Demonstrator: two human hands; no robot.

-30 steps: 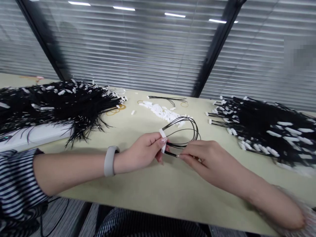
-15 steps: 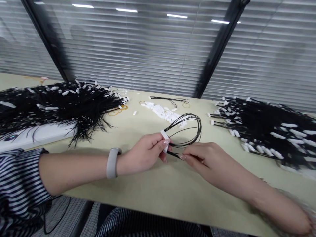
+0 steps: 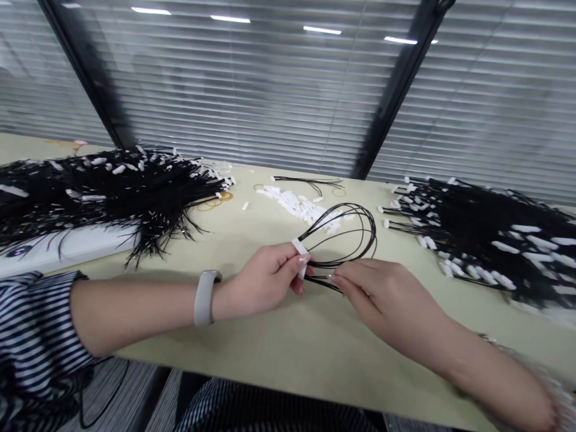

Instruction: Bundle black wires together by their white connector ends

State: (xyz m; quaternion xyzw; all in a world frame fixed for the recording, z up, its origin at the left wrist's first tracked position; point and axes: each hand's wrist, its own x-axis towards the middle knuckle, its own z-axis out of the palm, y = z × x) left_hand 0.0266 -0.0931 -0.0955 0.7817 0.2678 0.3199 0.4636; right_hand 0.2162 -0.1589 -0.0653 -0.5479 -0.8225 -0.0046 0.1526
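Note:
A long white connector (image 3: 299,246) is pinched between the thumb and fingers of my left hand (image 3: 270,273). Thin black wires (image 3: 371,223) leave its upper end, bend round in a loop to the right and come back to it. Below the loop, more black wire runs from the connector's lower end towards my right hand (image 3: 378,291). The right thumb and forefinger are pinched together on a wire there; the exact tip is hidden by the fingers.
Behind my hands lies a heap of small white connectors (image 3: 297,204), with a short wire bundle (image 3: 310,180) beyond. A large pile of black wires (image 3: 99,186) covers the left, partly over a white device (image 3: 76,246). Another connector-ended wire pile (image 3: 486,228) lies right. Rubber bands (image 3: 216,201) are scattered.
My right hand has shifted slightly right, and its wrist has turned a little. The wire loop has widened to the right. My left hand holds the connector in the same place.

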